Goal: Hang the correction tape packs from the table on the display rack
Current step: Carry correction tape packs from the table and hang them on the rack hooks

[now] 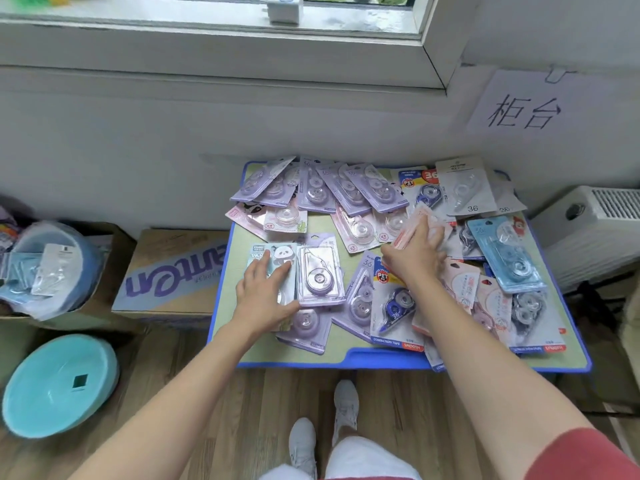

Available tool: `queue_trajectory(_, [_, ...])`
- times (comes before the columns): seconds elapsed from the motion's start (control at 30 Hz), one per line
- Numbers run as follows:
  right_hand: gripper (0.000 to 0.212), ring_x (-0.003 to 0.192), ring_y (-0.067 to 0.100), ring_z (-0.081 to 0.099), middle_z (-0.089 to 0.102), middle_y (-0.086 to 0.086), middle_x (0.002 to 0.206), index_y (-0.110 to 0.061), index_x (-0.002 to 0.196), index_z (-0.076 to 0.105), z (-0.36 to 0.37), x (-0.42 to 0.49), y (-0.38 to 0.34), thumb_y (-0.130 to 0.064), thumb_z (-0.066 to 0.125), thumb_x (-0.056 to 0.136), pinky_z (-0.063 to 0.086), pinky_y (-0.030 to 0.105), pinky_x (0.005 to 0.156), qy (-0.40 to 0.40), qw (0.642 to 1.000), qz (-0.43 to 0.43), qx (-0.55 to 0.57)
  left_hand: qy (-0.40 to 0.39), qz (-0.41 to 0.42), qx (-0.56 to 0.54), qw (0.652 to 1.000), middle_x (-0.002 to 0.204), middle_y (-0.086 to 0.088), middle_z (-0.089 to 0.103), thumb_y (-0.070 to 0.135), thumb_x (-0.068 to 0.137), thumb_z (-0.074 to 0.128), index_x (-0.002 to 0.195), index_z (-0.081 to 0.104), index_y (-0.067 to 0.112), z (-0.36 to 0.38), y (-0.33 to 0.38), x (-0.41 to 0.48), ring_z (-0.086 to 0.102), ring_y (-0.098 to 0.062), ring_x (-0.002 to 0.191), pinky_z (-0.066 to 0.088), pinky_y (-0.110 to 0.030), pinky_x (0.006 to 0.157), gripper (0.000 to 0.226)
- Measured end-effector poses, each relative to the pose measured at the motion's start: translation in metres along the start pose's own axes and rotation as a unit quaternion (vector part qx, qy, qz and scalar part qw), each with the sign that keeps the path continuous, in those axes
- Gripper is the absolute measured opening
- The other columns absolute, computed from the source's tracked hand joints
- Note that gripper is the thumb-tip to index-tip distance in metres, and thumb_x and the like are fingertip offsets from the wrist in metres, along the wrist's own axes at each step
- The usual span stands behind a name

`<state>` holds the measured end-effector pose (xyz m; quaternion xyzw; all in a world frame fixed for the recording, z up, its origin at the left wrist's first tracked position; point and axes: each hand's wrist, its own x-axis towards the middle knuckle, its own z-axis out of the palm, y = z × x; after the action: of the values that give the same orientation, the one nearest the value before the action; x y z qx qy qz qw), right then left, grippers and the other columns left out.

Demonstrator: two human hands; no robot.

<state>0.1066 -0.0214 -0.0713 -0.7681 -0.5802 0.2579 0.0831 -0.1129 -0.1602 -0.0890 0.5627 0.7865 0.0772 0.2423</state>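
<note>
Blue-rimmed table [381, 362]: left hand [266, 296] fingers flat on panda pack [282, 252]; right hand [415, 263] fingers pinch pink pack [412, 224].

The left hand [266, 292] covers the lower half of the panda pack [281, 251]. The right hand [415, 254] is blurred. So is the pink pack [410, 230] at its fingers, and it is hard to tell if the hand grips it. The print on the purple packs [349, 192] is too small to read. The picture's left edge cuts off the blue tub [79, 237].
</note>
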Motion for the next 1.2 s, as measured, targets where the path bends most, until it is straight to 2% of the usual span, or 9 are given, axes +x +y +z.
queue_trajectory(0.1, [0.097,0.134,0.043,0.024,-0.007,0.008,0.158,-0.033,0.151,0.001,-0.005,-0.017,0.003,-0.044,0.065,0.079,0.034,0.045,0.103,-0.009,0.999,-0.024,-0.028,-0.003,0.010,0.020,1.000,0.160,-0.002,-0.001,0.045,0.084,0.064,0.149,0.024,0.033,-0.009,-0.003,-0.005,0.000,-0.023,0.145,0.011,-0.040,0.114,0.077])
queue_trajectory(0.23, [0.094,0.131,0.043,0.028,0.003,0.013,0.155,-0.031,0.151,0.007,-0.017,-0.048,0.011,-0.049,0.066,0.080,0.032,0.046,0.105,-0.029,0.996,-0.053,-0.067,-0.001,0.047,0.076,0.996,0.160,-0.004,-0.001,0.044,0.085,0.062,0.149,0.023,0.031,-0.024,0.003,-0.013,-0.001,-0.026,0.146,0.010,-0.044,0.115,0.076])
queue_trajectory(0.4, [0.093,0.136,0.043,0.020,0.005,0.014,0.155,-0.029,0.151,0.008,-0.035,-0.089,0.036,-0.044,0.067,0.081,0.028,0.051,0.110,-0.040,0.988,-0.096,-0.110,0.008,0.115,0.155,0.981,0.160,-0.004,0.000,0.053,0.086,0.058,0.149,0.022,0.031,-0.035,0.025,-0.035,-0.001,-0.026,0.146,0.011,-0.046,0.115,0.077])
queue_trajectory(0.57, [0.087,0.138,0.043,0.017,0.008,0.013,0.154,-0.027,0.151,0.010,-0.054,-0.132,0.073,-0.045,0.062,0.083,0.025,0.051,0.110,-0.023,0.986,-0.097,-0.134,-0.007,0.153,0.198,0.968,0.160,-0.004,0.000,0.048,0.087,0.056,0.150,0.019,0.029,-0.024,0.062,-0.069,-0.003,-0.029,0.146,0.013,-0.048,0.115,0.076])
queue_trajectory(0.8, [0.089,0.141,0.043,0.007,0.002,0.010,0.158,-0.032,0.151,0.004,-0.087,-0.203,0.148,-0.044,0.061,0.083,0.021,0.051,0.111,0.020,0.974,-0.119,-0.192,-0.014,0.217,0.194,0.957,0.160,-0.005,0.000,0.045,0.087,0.057,0.150,0.019,0.029,0.006,0.120,-0.136,-0.004,-0.030,0.146,0.008,-0.052,0.116,0.075])
queue_trajectory(0.87, [0.090,0.141,0.043,0.006,-0.001,0.010,0.159,-0.033,0.151,0.003,-0.096,-0.227,0.178,-0.043,0.060,0.083,0.021,0.050,0.110,0.025,0.971,-0.116,-0.208,-0.014,0.240,0.195,0.951,0.160,-0.005,0.000,0.046,0.088,0.056,0.150,0.019,0.030,0.017,0.136,-0.162,-0.004,-0.031,0.146,0.008,-0.053,0.116,0.074])
queue_trajectory(0.97, [0.089,0.136,0.040,0.016,0.003,0.010,0.157,-0.031,0.151,0.008,-0.105,-0.267,0.227,-0.044,0.062,0.080,0.029,0.044,0.104,0.062,0.970,-0.099,-0.215,-0.025,0.275,0.212,0.937,0.160,-0.005,0.000,0.046,0.088,0.056,0.150,0.018,0.029,0.041,0.159,-0.204,-0.003,-0.031,0.146,0.008,-0.053,0.116,0.075])
queue_trajectory(1.13, [0.089,0.121,0.036,0.030,0.015,0.010,0.150,-0.029,0.147,0.016,-0.108,-0.341,0.307,-0.044,0.065,0.075,0.035,0.039,0.090,0.110,0.970,-0.043,-0.211,-0.014,0.382,0.254,0.888,0.160,-0.004,-0.001,0.045,0.086,0.057,0.150,0.017,0.028,0.089,0.200,-0.276,-0.005,-0.031,0.146,0.009,-0.052,0.115,0.077])
queue_trajectory(1.2, [0.090,0.123,0.036,0.028,0.014,0.010,0.151,-0.028,0.148,0.014,-0.110,-0.370,0.339,-0.045,0.065,0.076,0.035,0.040,0.092,0.117,0.971,-0.009,-0.208,-0.014,0.421,0.257,0.869,0.159,-0.004,0.000,0.045,0.086,0.057,0.150,0.016,0.028,0.108,0.217,-0.303,-0.006,-0.030,0.146,0.011,-0.050,0.115,0.078])
